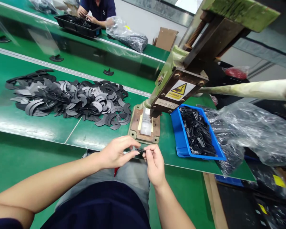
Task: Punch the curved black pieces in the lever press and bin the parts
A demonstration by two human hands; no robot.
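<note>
A small black plastic part [140,150] is pinched between my two hands, just in front of the press base. My left hand [120,151] grips its left end between thumb and fingers. On its right end, my right hand [154,162] closes with thumb and curled fingers. Right beyond them stands a green hand press [166,86], its ram over a metal fixture block [146,125]. A blue bin [181,149] of small black plastic parts [197,132] sits to the right. Curved black pieces [81,98] lie in a large heap to the left.
The press's long lever [248,90] reaches out to the right. Clear plastic bags [252,127] lie beyond the bin. Across a transparent divider, a co-worker [97,12] handles parts by a black tray [78,27]. Several curved pieces lie on the green strip behind the heap.
</note>
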